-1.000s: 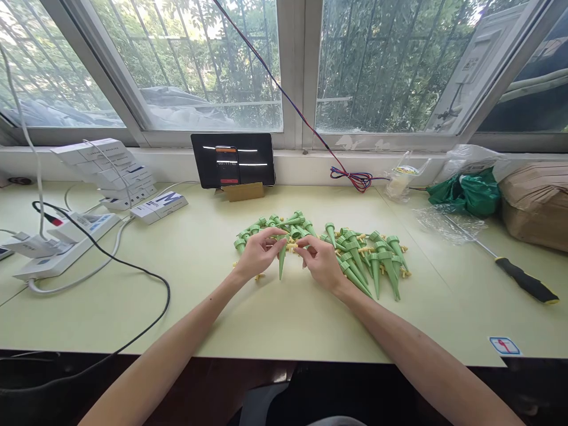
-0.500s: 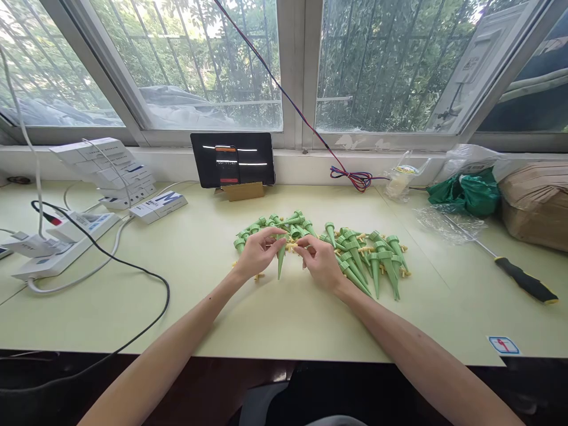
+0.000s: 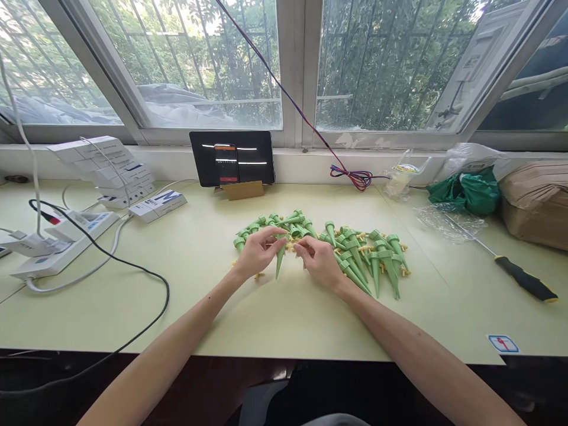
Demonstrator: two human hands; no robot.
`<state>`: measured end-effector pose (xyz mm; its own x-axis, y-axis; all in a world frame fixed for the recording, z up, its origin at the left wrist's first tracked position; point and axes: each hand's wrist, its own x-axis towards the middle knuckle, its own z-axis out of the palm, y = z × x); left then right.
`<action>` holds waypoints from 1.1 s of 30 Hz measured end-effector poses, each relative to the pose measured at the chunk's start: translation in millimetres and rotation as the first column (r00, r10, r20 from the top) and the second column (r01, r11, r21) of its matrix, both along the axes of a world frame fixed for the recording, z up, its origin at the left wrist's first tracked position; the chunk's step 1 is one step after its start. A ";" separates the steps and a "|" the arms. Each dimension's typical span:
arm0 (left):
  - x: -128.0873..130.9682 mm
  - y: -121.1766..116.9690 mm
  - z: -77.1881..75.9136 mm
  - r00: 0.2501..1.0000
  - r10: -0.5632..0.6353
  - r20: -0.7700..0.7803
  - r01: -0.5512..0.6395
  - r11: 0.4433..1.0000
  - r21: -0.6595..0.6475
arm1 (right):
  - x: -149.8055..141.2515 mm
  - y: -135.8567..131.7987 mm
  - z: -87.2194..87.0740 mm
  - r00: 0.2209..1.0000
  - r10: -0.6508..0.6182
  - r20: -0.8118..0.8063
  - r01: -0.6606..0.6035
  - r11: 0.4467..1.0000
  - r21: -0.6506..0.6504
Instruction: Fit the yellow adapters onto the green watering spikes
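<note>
Pinched in my left hand (image 3: 257, 253) is a green plant watering spike (image 3: 280, 260), its narrow tip pointing down and slightly left. Just to the right, the thumb and fingers of my right hand (image 3: 318, 260) are closed at a small yellow valve (image 3: 291, 246), mostly covered by the fingertips. Behind and between the hands lie loose yellow valves, partly hidden. A heap of green spikes (image 3: 350, 245) with yellow pieces lies beside my right hand, and more green spikes (image 3: 295, 219) lie behind both hands.
A tablet (image 3: 252, 157) leans on a cardboard stand at the back. White boxes (image 3: 118, 168), a power strip (image 3: 66, 248) and a black cable (image 3: 146, 272) are on the left. To the right lie a screwdriver (image 3: 523, 278), a green bag (image 3: 473, 192) and a brown package (image 3: 536, 204).
The spike in my left hand has tilted a little, its tip shifting left. Less of the yellow valve shows at my right fingertips. Both hands stay in nearly the same place.
</note>
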<state>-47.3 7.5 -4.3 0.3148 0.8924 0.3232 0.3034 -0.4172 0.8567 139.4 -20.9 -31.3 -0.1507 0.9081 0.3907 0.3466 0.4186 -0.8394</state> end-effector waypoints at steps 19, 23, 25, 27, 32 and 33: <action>1.5 -0.7 0.6 1.000 -0.010 0.004 0.010 1.000 -0.012 | -0.9 1.5 -4.0 0.999 0.010 0.046 -0.013 0.998 0.060; 1.1 -0.2 0.1 1.000 -0.003 -0.001 0.003 1.000 -0.021 | -0.8 1.0 -3.1 0.999 0.000 0.036 -0.002 0.999 0.051; 0.8 0.1 0.1 1.000 -0.004 0.001 0.004 1.000 -0.027 | -0.7 1.0 -2.9 0.999 -0.003 0.037 0.001 0.999 0.047; 0.6 0.4 0.0 1.000 -0.009 0.005 0.009 0.999 -0.031 | -0.8 1.2 -3.3 0.999 0.003 0.045 -0.005 0.999 0.052; -0.3 0.8 -1.8 1.000 -0.017 -0.012 0.017 1.000 -0.015 | -0.8 2.2 -5.4 0.995 0.001 0.098 -0.009 0.997 0.081; -0.7 0.9 -2.5 1.000 -0.021 -0.015 0.021 1.000 -0.014 | -0.8 2.2 -5.7 0.995 0.002 0.105 -0.010 0.997 0.077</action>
<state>-48.0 8.4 -6.9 0.3383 0.8900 0.3056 0.3080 -0.4116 0.8577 138.6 -18.7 -37.0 -0.1995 0.8746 0.4419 0.4280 0.4834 -0.7636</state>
